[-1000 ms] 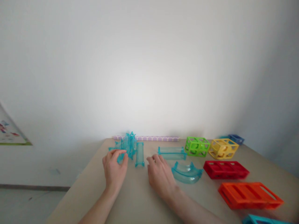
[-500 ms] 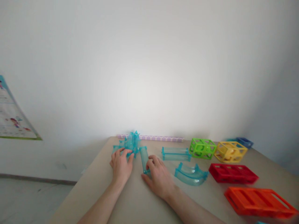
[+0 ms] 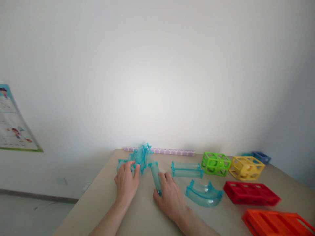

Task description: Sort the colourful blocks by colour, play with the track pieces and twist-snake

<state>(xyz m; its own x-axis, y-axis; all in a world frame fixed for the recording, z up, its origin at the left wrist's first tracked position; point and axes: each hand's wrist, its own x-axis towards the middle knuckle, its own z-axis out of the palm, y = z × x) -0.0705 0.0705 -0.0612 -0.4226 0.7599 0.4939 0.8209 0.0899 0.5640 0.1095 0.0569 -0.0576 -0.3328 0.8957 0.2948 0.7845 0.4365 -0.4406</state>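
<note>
My left hand (image 3: 126, 183) rests on the beige table (image 3: 137, 216) with its fingers closed on a clear teal piece (image 3: 124, 164) at the edge of a heap of teal track parts (image 3: 141, 155). My right hand (image 3: 169, 196) grips the near end of a straight teal track piece (image 3: 155, 173), which lies slanted toward the heap. Another straight teal track (image 3: 187, 169) and a curved teal track (image 3: 203, 195) lie just right of my right hand.
Right of the tracks stand a green cube frame (image 3: 216, 163), a yellow cube frame (image 3: 246, 167), a flat red block (image 3: 251, 193), an orange block (image 3: 278, 224) and a blue piece (image 3: 261, 157). A purple strip (image 3: 172, 151) lies along the wall. The table's left edge runs beside my left arm.
My right hand moved left and took hold of the straight teal track, turning it slanted. My left hand slid forward onto the teal heap. The view shifted slightly.
</note>
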